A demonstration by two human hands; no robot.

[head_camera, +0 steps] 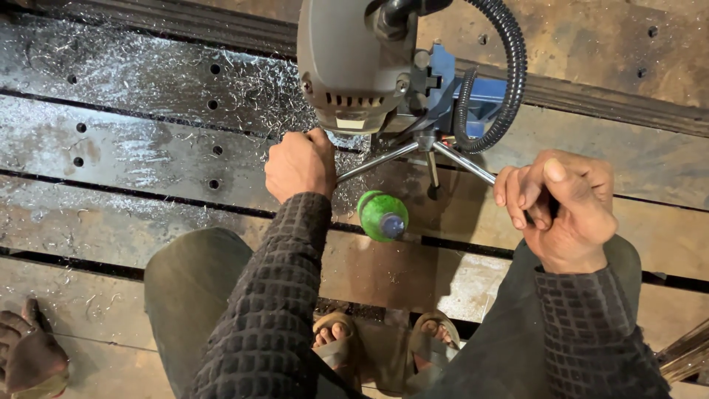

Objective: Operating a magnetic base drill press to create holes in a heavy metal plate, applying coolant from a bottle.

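Note:
A grey magnetic drill [353,63] stands on long steel plates [148,148] with rows of drilled holes. My left hand [299,164] rests in a loose fist just under the drill's motor housing, touching its base area; I cannot see anything in it. My right hand [563,207] is closed around the end of one metal spoke of the drill's feed handle [427,151]. A green plastic bottle [382,215] with a blue cap stands on the plate between my hands.
Metal shavings [244,89] cover the plates around the drill. A black corrugated hose [509,66] loops at the drill's right. My sandalled feet [384,343] stand below. A dirty work glove [29,358] lies at the lower left.

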